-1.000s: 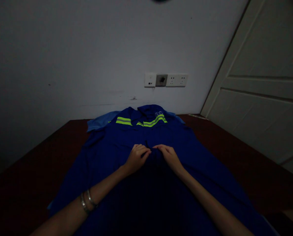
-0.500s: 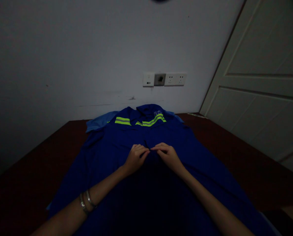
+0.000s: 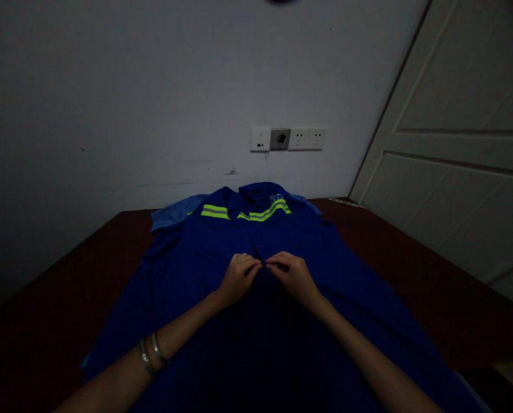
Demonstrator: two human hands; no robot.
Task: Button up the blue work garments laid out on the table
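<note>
A dark blue work jacket [image 3: 222, 238] with yellow-green and grey reflective stripes lies spread out, its collar toward the wall. At the middle of its front, my left hand [image 3: 239, 276] pinches the fabric between thumb and fingers. Facing it, my right hand [image 3: 294, 276] pinches the cloth of the front edge, fingertips almost touching the left ones. Whether a button or other fastener is between the fingertips is too dark to tell. Lighter blue cloth [image 3: 174, 212] shows from beneath the jacket near the shoulders.
The jacket rests on a dark reddish-brown surface [image 3: 105, 246] against a pale wall [image 3: 153, 103]. Sockets and switches [image 3: 299, 139] are set in the wall above the collar. A white panelled door [image 3: 458, 149] slants along the right. The light is dim.
My right fingers have curled in a little more at the front edge, and a small fold of cloth there stands up more. My left hand has hardly moved.
</note>
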